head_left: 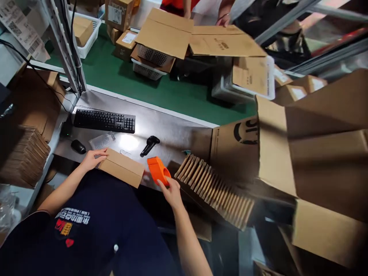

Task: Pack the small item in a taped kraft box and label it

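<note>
A small brown cardboard box [122,166] lies at the front edge of the metal table, close against my dark shirt. My left hand [93,159] grips its left end, fingers over the top edge. In my right hand [172,191] is an orange tape dispenser [156,167], held just right of the box and apart from it. Behind the dispenser lies a black barcode scanner [150,145]. A clear plastic bag [102,140] rests on the table beyond my left hand.
At the back left are a black keyboard [105,120] and a mouse [78,147]. Folded cartons [214,189] stand in a row at right, beside a large open carton [235,153]. Past the table, a green conveyor [112,78] carries baskets and boxes; other people's hands [224,17] are beyond.
</note>
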Available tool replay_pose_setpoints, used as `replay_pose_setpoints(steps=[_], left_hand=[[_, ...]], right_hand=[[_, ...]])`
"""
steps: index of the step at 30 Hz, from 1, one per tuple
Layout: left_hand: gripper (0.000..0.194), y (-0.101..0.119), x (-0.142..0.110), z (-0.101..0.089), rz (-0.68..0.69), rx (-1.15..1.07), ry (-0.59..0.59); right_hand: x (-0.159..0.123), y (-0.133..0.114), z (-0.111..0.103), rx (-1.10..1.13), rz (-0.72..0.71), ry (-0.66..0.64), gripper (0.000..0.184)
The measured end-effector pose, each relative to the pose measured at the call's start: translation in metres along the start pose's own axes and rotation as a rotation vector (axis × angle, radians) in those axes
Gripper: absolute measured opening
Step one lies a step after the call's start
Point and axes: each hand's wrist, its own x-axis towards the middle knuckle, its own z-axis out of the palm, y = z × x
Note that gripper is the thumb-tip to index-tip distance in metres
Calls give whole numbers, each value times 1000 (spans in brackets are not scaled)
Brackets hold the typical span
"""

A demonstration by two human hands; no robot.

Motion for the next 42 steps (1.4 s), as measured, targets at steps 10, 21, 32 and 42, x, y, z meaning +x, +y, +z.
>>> replay_pose_setpoints(steps=[10, 21, 32, 42], left_hand=[[42, -2, 0, 13, -13, -120, 34], [39, 1, -12, 28, -26, -165, 70], [35, 27, -25, 28, -60, 113, 117], [26, 90, -36, 42, -23, 404, 94]], right_hand=[[28, -176, 8, 627, -96, -676, 61], [36, -134, 24, 574, -149, -740, 52], [36, -128, 28, 566, -131, -742, 48], [37, -141, 28, 573, -139, -717, 52]])
